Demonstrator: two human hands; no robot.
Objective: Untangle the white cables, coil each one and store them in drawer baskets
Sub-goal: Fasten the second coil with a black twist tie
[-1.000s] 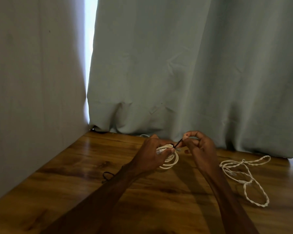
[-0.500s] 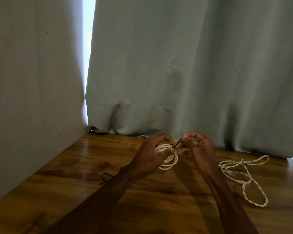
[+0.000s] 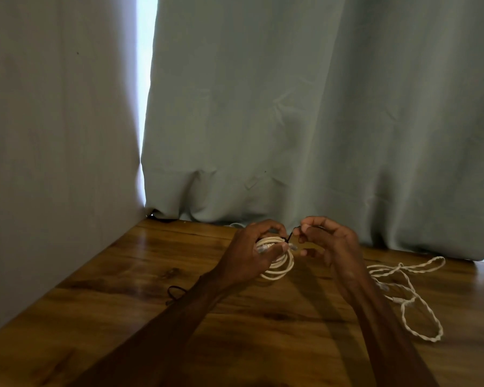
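A coiled white cable (image 3: 280, 266) is held just above the wooden table (image 3: 151, 280), near its back edge. My left hand (image 3: 256, 251) grips the coil from the left, thumb across its loops. My right hand (image 3: 329, 241) pinches the end of a thin black tie (image 3: 291, 235) that runs down to the top of the coil. A second white cable (image 3: 408, 291), twisted and loose, lies spread on the table to the right of my right forearm. No drawer basket is in view.
A grey-green curtain (image 3: 305, 121) hangs right behind the table's back edge. A grey wall (image 3: 53, 135) closes off the left side. A small black loop (image 3: 173, 292) lies on the table beside my left forearm.
Both hands stay on the coil and tie with only small finger shifts. My left fingers have curled further over the top of the coil.
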